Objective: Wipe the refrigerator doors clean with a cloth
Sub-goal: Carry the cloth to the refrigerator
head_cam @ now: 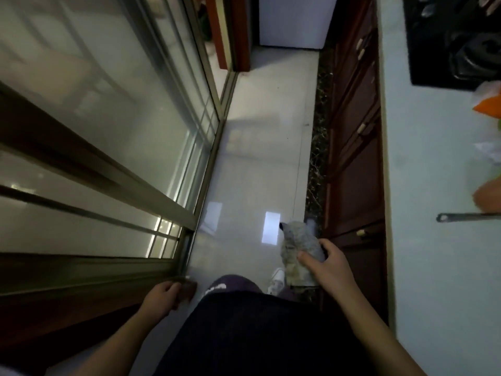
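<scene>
A crumpled grey cloth (298, 248) hangs in front of me at waist height, and my right hand (329, 263) grips it with thumb and fingers curled round its lower part. My left hand (162, 295) hangs low on the left beside the sliding door frame, fingers loosely curled and holding nothing. A white appliance (294, 20), possibly the refrigerator, stands at the far end of the narrow kitchen floor; only its lower part shows.
A sliding glass door (113, 109) with a metal frame runs along the left. Dark red-brown cabinets (355, 147) with small knobs line the right under a pale countertop (423, 185). A black stove (458, 42), bags and a utensil handle (466, 217) lie on it. The tiled floor (260, 147) stretches ahead.
</scene>
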A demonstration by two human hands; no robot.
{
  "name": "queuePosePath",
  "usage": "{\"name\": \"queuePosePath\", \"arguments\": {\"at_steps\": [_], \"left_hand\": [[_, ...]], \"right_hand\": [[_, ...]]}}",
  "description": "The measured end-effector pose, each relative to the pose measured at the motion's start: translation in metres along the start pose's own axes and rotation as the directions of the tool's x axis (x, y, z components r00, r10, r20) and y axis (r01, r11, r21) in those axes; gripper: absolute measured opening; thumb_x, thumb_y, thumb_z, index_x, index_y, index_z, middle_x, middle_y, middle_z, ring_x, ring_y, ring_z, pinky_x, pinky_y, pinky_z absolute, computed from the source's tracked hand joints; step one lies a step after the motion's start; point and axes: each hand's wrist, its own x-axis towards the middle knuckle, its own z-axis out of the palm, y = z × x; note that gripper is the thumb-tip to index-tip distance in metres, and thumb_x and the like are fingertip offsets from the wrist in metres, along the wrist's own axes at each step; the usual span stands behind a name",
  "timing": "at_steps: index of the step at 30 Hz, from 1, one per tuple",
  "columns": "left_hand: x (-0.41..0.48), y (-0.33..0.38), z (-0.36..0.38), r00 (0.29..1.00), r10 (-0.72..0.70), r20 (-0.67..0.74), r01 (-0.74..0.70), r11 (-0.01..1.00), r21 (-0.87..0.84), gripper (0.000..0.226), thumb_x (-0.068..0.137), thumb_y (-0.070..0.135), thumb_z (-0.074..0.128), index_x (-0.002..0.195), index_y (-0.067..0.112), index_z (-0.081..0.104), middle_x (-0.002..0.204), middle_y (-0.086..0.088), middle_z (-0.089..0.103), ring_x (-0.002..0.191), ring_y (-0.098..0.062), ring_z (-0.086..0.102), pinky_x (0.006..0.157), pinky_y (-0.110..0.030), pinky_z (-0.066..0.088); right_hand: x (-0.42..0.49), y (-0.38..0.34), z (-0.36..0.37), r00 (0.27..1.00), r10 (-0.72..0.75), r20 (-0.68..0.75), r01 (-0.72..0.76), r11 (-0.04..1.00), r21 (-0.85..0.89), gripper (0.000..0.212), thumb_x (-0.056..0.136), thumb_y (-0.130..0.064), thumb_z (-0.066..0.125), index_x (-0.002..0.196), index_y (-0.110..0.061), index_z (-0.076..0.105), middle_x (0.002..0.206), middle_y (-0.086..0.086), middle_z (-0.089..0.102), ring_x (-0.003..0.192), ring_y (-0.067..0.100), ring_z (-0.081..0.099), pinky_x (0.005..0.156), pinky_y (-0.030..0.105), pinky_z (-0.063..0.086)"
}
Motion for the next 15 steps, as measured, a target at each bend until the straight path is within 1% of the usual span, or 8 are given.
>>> {"name": "queuePosePath", "arguments": {"at_steps": [2,4,7,8,10,12,14,15], "left_hand": [[0.013,0.018,-0.007,0.999,-0.028,-0.026,0.027,0.999,-0.034,0.031,0.101,0.02,0.053,0.08,0.006,0.071,0.072,-0.012,0.07,0.064,-0.023,0.062,0.064,-0.032,0.048],[0.028,0.031,-0.012,0.998,-0.06,-0.036,0.057,0.995,-0.086,0.035,0.1,0.024,0.054,0.075,0.006,0.07,0.072,-0.016,0.072,0.064,-0.029,0.063,0.072,-0.044,0.053],[0.067,0.043,-0.018,0.995,-0.093,-0.023,0.088,0.981,-0.173,0.036,0.098,0.029,0.056,0.075,0.004,0.068,0.067,-0.018,0.069,0.058,-0.028,0.06,0.066,-0.047,0.052],[0.07,0.065,-0.022,0.993,-0.11,-0.028,0.102,0.972,-0.211,0.037,0.095,0.033,0.057,0.077,0.003,0.068,0.065,-0.018,0.066,0.056,-0.027,0.058,0.063,-0.048,0.05],[0.081,0.112,-0.035,0.99,-0.138,-0.016,0.127,0.945,-0.302,0.036,0.096,0.029,0.054,0.078,0.001,0.065,0.063,-0.016,0.061,0.053,-0.026,0.054,0.055,-0.039,0.046],[0.102,0.154,-0.05,0.994,-0.112,0.007,0.109,0.949,-0.295,0.033,0.101,0.015,0.048,0.076,-0.001,0.062,0.062,-0.015,0.059,0.051,-0.025,0.053,0.051,-0.029,0.043],[0.132,0.194,-0.065,0.995,-0.098,0.018,0.099,0.952,-0.291,0.032,0.101,0.01,0.047,0.073,0.001,0.06,0.06,-0.011,0.055,0.05,-0.022,0.048,0.051,-0.025,0.041],[0.146,0.215,-0.075,0.998,-0.063,0.022,0.066,0.962,-0.266,0.031,0.102,0.009,0.047,0.075,0.001,0.06,0.06,-0.01,0.054,0.051,-0.021,0.047,0.047,-0.022,0.04]], "right_hand": [[0.038,-0.031,-0.01,0.999,-0.036,0.035,0.038,0.998,-0.046,0.02,0.085,-0.025,0.081,0.099,-0.021,0.068,0.096,0.004,0.074,0.087,0.022,0.072,0.083,0.048,0.06],[0.071,-0.061,-0.016,0.996,-0.072,0.056,0.076,0.993,-0.085,0.02,0.085,-0.026,0.082,0.096,-0.019,0.067,0.094,0.005,0.074,0.085,0.023,0.072,0.079,0.047,0.059],[0.118,-0.106,-0.024,0.99,-0.115,0.087,0.124,0.987,-0.102,0.017,0.086,-0.026,0.08,0.093,-0.02,0.066,0.091,0.003,0.073,0.083,0.02,0.071,0.07,0.039,0.057],[0.135,-0.119,-0.025,0.988,-0.121,0.097,0.131,0.986,-0.102,0.016,0.086,-0.025,0.08,0.093,-0.02,0.066,0.091,0.002,0.073,0.082,0.018,0.071,0.066,0.035,0.056],[0.168,-0.145,-0.027,0.986,-0.132,0.106,0.144,0.983,-0.117,0.016,0.088,-0.024,0.078,0.096,-0.019,0.065,0.092,0.0,0.071,0.08,0.014,0.069,0.061,0.027,0.052],[0.2,-0.168,-0.027,0.987,-0.13,0.09,0.142,0.981,-0.13,0.017,0.088,-0.024,0.078,0.098,-0.018,0.065,0.093,-0.001,0.07,0.079,0.01,0.067,0.058,0.021,0.05],[0.23,-0.187,-0.03,0.993,-0.105,0.06,0.111,0.987,-0.119,0.017,0.087,-0.023,0.079,0.097,-0.019,0.065,0.092,-0.004,0.071,0.076,0.003,0.066,0.055,0.015,0.048],[0.243,-0.197,-0.032,0.995,-0.092,0.042,0.096,0.99,-0.103,0.017,0.087,-0.022,0.079,0.097,-0.02,0.065,0.092,-0.005,0.071,0.073,0.0,0.065,0.054,0.012,0.047]]}}
